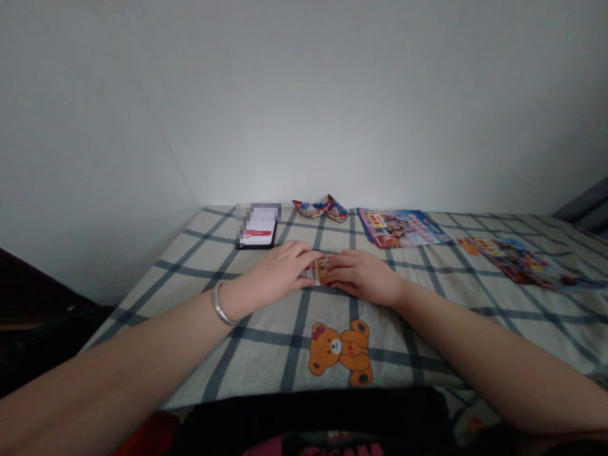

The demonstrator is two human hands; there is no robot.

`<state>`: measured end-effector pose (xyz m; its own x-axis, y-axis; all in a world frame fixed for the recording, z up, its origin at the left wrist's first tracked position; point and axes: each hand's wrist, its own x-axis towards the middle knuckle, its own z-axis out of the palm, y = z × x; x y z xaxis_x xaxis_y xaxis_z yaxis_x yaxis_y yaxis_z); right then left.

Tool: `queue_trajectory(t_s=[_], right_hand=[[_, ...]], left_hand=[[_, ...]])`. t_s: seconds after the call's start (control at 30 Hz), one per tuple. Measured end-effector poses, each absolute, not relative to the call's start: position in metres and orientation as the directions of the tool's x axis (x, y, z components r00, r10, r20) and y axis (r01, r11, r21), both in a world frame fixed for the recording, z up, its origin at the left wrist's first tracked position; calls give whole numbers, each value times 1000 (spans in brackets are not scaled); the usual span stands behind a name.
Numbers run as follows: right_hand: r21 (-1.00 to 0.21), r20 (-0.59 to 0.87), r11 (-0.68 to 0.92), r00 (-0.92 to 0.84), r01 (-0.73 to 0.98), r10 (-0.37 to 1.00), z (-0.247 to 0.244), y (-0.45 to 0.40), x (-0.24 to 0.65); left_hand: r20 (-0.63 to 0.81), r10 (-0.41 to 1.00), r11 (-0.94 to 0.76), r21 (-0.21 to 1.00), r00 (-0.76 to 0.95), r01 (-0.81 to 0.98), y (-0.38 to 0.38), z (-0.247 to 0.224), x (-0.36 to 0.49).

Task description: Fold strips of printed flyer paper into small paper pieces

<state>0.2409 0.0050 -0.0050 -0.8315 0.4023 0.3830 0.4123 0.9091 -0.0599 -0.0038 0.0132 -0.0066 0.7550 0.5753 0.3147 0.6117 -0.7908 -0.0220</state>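
A small piece of printed paper (319, 270), white with orange and red, lies between my two hands near the middle of the checked cloth. My left hand (280, 272) grips its left side between thumb and fingers, and a silver bangle is on that wrist. On the right side, the bent fingers of my right hand (363, 276) press on the paper and cover part of it. Both hands rest low on the cloth, with their fingertips close together.
Behind my left hand lies a phone (261, 227) with a lit screen. Folded printed paper shapes (320, 208) are near the wall. Two colourful flyers (403, 228) (532, 263) lie to the right. The checked cloth (266, 354) has a printed bear in front.
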Motion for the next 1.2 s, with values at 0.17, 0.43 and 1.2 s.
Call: queue_trajectory(t_s=[0.17, 0.43, 1.2], right_hand=[[-12, 408, 866, -789, 499, 460, -8, 7, 240], [11, 385, 842, -779, 539, 494, -5, 6, 239], [15, 159, 644, -638, 765, 753, 19, 8, 282]], left_hand=[[314, 485, -854, -31, 816, 520, 14, -9, 8], [264, 411, -898, -52, 873, 438, 16, -3, 5], [274, 359, -932, 51, 892, 359, 14, 8, -6]])
